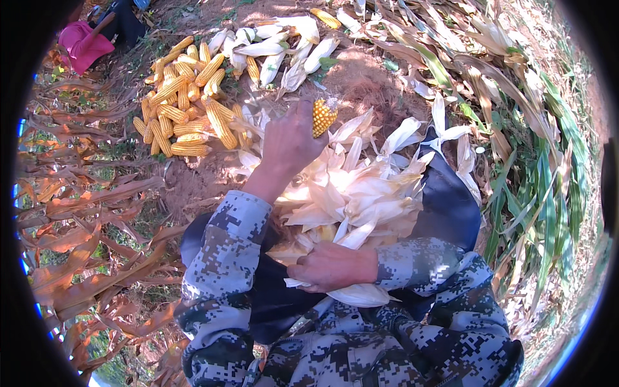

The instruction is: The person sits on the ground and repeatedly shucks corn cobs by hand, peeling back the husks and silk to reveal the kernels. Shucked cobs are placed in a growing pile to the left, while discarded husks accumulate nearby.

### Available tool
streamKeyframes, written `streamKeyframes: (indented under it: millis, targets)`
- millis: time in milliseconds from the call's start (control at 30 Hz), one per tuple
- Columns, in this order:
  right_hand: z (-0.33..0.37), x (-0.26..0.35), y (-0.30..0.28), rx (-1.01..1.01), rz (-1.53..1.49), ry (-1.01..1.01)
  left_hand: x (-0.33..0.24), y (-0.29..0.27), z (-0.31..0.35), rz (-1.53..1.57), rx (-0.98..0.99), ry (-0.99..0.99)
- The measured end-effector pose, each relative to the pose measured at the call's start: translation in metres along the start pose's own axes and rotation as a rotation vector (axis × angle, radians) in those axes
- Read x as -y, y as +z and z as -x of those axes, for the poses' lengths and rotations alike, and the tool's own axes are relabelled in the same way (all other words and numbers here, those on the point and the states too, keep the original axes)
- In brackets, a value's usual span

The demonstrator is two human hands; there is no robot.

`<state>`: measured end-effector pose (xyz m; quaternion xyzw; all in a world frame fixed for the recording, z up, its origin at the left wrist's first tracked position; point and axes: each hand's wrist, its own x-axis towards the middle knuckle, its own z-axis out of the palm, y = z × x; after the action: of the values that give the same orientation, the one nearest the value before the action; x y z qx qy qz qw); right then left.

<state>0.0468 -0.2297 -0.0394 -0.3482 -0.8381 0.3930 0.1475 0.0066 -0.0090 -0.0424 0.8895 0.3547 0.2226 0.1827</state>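
Observation:
My left hand [290,142] is stretched forward above the husk pile, its fingers closed around a bare yellow corn cob [324,118]. Close to my body, my right hand [335,267] is curled into a fist around a pale corn husk [362,295], whose loose end hangs below the wrist. Between and beyond my hands, a heap of dry peeled husks [348,200] lies at my legs. To the left of my left hand is a pile of peeled yellow corn cobs [184,97].
Unpeeled ears in white husks [271,48] lie on the soil at the far side, with a single bare cob [325,18] nearby. Dry and green corn stalks [516,129] line the right; brown leaves [77,238] cover the left. A person in pink [85,46] is at the far left.

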Motion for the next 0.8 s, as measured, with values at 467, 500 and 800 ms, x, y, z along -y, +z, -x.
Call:
streamKeyframes:
  millis: [467, 500, 800]
  targets:
    - [0.03, -0.104, -0.004, 0.176, 0.327, 0.491, 0.094, -0.071, -0.041, -0.565, 0.104, 0.341]
    - [0.031, -0.106, 0.0, 0.152, 0.333, 0.471, 0.116, -0.089, -0.055, -0.635, 0.013, 0.355]
    - [0.016, -0.133, -0.016, -0.083, 0.359, 0.464, 0.132, -0.128, -0.059, -0.391, -0.034, -0.126]
